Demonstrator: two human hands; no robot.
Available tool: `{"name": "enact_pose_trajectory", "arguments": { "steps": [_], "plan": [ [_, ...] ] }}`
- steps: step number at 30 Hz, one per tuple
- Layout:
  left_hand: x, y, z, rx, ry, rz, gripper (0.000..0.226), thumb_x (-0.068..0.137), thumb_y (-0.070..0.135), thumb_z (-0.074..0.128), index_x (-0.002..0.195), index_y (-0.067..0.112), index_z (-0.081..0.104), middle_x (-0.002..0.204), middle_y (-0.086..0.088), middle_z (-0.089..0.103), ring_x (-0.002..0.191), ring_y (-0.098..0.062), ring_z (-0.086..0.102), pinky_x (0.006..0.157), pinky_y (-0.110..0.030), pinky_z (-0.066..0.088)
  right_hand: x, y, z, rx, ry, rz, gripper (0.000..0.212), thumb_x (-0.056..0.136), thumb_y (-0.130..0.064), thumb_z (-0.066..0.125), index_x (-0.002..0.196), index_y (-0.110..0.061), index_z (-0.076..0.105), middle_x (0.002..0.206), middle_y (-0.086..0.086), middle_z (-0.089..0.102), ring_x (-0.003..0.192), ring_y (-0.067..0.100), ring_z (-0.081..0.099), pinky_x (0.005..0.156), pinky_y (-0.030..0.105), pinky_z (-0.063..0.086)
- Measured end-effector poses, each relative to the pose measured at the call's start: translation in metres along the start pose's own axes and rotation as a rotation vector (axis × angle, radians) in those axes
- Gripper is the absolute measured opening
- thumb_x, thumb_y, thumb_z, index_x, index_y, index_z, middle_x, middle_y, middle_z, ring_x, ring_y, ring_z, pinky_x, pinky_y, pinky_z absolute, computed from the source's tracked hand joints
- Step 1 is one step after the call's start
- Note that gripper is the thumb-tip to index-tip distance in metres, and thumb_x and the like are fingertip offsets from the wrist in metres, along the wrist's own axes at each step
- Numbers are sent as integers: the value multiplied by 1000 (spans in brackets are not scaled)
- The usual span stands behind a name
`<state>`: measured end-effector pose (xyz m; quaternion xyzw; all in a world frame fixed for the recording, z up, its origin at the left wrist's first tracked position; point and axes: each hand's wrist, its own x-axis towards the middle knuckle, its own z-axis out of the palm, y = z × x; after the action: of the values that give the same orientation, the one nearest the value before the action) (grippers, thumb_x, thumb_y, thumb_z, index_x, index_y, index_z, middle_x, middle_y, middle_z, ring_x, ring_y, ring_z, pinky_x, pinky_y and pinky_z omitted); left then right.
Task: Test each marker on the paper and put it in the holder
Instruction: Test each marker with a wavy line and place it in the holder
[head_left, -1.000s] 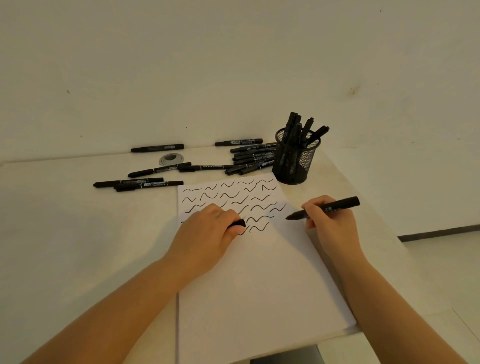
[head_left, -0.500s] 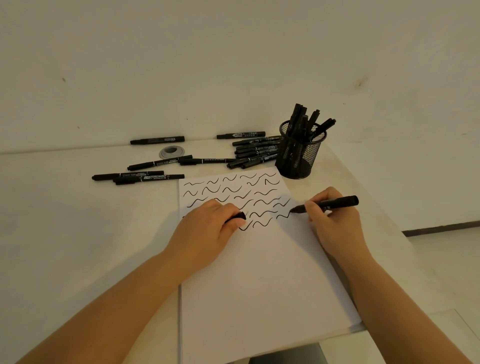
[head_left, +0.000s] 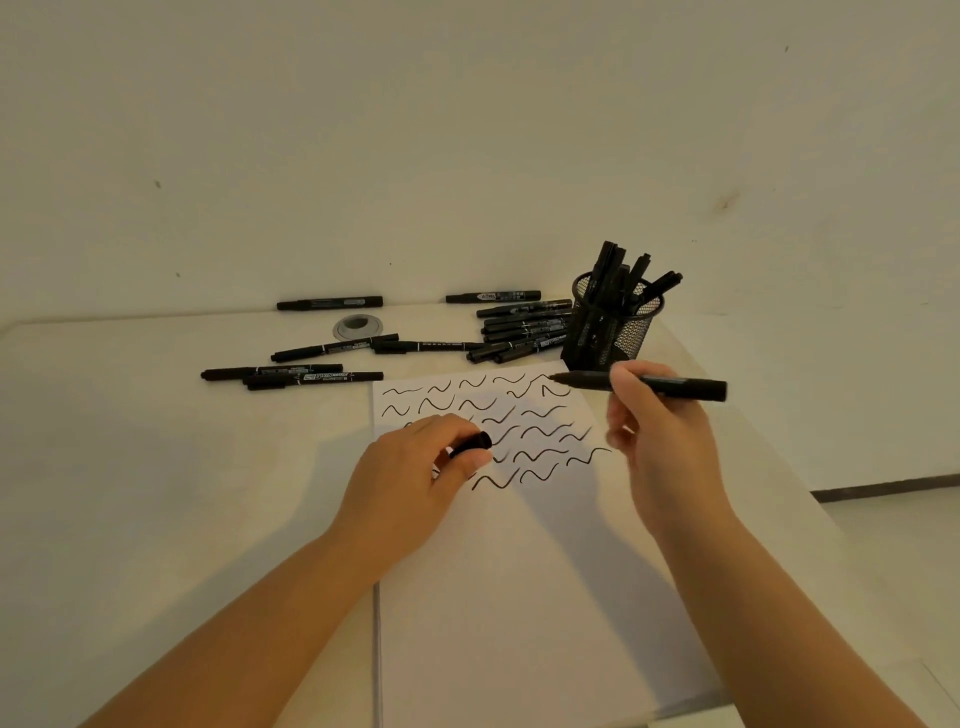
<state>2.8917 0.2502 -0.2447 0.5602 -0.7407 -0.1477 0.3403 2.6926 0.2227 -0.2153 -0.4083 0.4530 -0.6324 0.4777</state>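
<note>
Marker: uncapped, pinched level in the right hand; since a moment ago its tip has lifted off the paper and now hovers at 12 o'clock above the sheet, pointing to 9 o'clock.
Newest squiggle: finished, at the right end of its row.
Left hand: resting on the paper, closed around the cap.
Holder: at 1 o'clock, several markers standing inside.
Untested markers: lying at 11 to 12 o'clock.
Meaning: test likely done; capping looks next, then into the holder.
</note>
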Motion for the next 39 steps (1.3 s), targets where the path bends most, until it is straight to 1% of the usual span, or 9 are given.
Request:
{"name": "enact_pose_trajectory", "arguments": {
  "steps": [4, 10, 17, 21, 24, 27, 30, 36, 39],
  "plan": [
    [0, -4, 0, -63, 15, -67, 17, 86, 36, 57, 100, 30, 63, 79, 27, 58, 75, 1, 59, 64, -5, 40, 0, 10, 21, 203, -57, 127, 20, 90, -16, 52, 74, -11, 63, 48, 0, 50, 44, 11, 44, 42, 20, 36],
    [1, -6, 1, -95, 3, -68, 15, 85, 36, 58, 98, 34, 63, 85, 23, 64, 77, 2, 60, 64, -9, 44, -8, 29, 14, 55, -119, 32, 24, 91, -13, 49, 70, -16, 60, 46, 0, 53, 44, 11, 45, 47, 19, 39],
    [0, -5, 1, -91, -2, -52, 12, 83, 33, 61, 95, 33, 65, 75, 28, 59, 79, 3, 57, 65, -4, 39, -7, 29, 15, 4, -172, 22, 13, 76, -26, 54, 66, -18, 57, 47, 0, 54, 45, 13, 45, 46, 20, 38],
    [0, -2, 2, -77, -15, -38, 12, 83, 34, 61, 95, 33, 65, 77, 27, 59, 81, 3, 55, 64, -7, 40, -9, 30, 16, -50, -222, 6, 22, 90, -12, 52, 69, -17, 56, 48, 0, 56, 45, 10, 47, 46, 19, 40],
    [-1, 0, 2, -50, -35, -33, 14, 84, 35, 60, 97, 33, 65, 76, 25, 59, 81, 3, 54, 62, -7, 38, -13, 29, 18, -128, -287, -13, 20, 90, -8, 52, 72, -15, 57, 49, 1, 58, 46, 10, 49, 45, 18, 40],
    [-2, 0, 1, -36, -33, -10, 13, 84, 32, 61, 97, 31, 65, 75, 25, 56, 81, 4, 52, 64, -5, 37, -15, 29, 18, -140, -327, -3, 26, 88, -7, 55, 64, -18, 55, 46, 0, 56, 43, 9, 47, 43, 16, 37],
    [-2, 4, 1, -8, -61, 48, 13, 86, 33, 59, 96, 29, 65, 74, 25, 52, 76, 3, 51, 64, -6, 37, -14, 29, 16, -151, -326, 17, 33, 84, -17, 57, 52, -20, 49, 40, -1, 49, 38, 9, 40, 42, 16, 34],
    [-4, 16, 5, 60, -41, 129, 33, 88, 46, 43, 96, 23, 65, 76, 17, 52, 65, -5, 48, 57, -21, 41, -13, 33, 20, -83, -292, 72, 29, 74, -26, 46, 46, -20, 53, 35, 2, 42, 34, 13, 34, 36, 17, 29],
    [-6, 23, 4, 91, -27, 158, 42, 88, 46, 34, 93, 19, 66, 72, 9, 58, 61, -4, 42, 52, -17, 32, -16, 37, 20, -33, -263, 59, 30, 74, -24, 44, 46, -17, 51, 34, 3, 39, 33, 15, 31, 38, 18, 26]
  ]
}}
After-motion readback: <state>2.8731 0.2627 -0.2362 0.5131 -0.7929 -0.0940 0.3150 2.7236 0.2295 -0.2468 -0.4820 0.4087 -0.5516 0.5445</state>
